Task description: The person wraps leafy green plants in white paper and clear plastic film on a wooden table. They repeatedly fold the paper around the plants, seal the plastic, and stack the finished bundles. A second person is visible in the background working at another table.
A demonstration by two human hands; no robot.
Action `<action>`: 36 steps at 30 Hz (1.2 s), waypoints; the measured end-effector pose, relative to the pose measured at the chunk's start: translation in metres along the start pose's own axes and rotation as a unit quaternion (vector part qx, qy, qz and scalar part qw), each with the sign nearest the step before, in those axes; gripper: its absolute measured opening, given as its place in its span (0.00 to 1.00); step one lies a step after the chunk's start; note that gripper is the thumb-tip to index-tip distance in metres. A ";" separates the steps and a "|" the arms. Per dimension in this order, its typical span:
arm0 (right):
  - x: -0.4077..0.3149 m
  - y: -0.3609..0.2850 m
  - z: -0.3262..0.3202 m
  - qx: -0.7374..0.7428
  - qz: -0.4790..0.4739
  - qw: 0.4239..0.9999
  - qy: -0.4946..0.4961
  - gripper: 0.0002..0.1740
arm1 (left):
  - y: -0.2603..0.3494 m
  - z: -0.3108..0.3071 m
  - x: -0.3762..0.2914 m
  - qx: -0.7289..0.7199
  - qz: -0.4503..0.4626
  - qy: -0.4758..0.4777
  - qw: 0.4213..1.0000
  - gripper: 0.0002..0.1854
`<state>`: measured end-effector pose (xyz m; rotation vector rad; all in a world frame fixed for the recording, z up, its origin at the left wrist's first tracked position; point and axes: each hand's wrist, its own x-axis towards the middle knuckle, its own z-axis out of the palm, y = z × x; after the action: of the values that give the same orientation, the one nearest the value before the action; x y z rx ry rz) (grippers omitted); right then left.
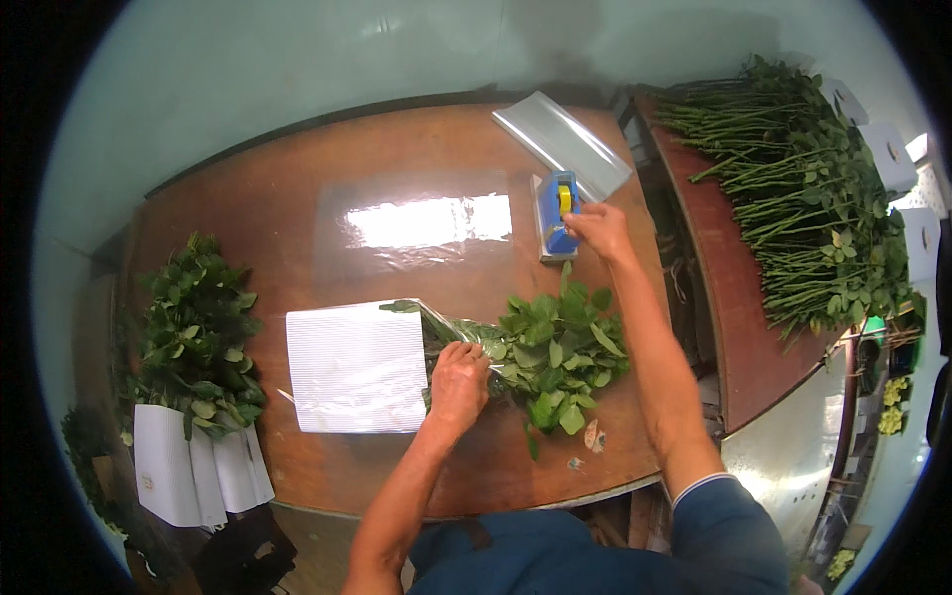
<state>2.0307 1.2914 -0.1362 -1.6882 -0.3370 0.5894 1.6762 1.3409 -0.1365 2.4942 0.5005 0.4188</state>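
Near the middle of the wooden table, my left hand [459, 378] is closed around a wrapped bunch of leafy stems [561, 342], where clear film gathers about it. The leaves spread to the right of that hand. Left of it, white corrugated wrap [355, 370] encloses the other end of the bunch. My right hand [599, 229] reaches to a blue tape dispenser [558, 195] with a yellow roll, its fingertips at the front of the dispenser. Whether they pinch the tape is too small to tell.
Clear film sheets [428, 223] lie flat at the table's centre, and more film [569, 141] is behind the dispenser. Finished-looking leafy bunches in white wraps [167, 468] stand at the left edge. Many cut stems [788, 201] are piled on a reddish side table [736, 357].
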 end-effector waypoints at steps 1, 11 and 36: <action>-0.024 0.001 -0.003 0.046 0.032 0.998 -0.021 0.22 | 0.001 -0.004 -0.001 0.009 -0.013 -0.014 1.000 0.09; -0.037 0.068 -0.041 -0.356 -0.099 0.925 0.091 0.11 | 0.002 0.002 0.004 -0.009 -0.001 -0.012 1.000 0.06; -0.240 0.041 0.090 0.081 0.239 0.964 -0.087 0.11 | 0.003 -0.007 0.008 -0.026 -0.065 -0.053 0.996 0.24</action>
<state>1.7783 1.2301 -0.1393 -1.5659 0.0038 1.0964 1.6812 1.3456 -0.1278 2.4030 0.5985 0.2430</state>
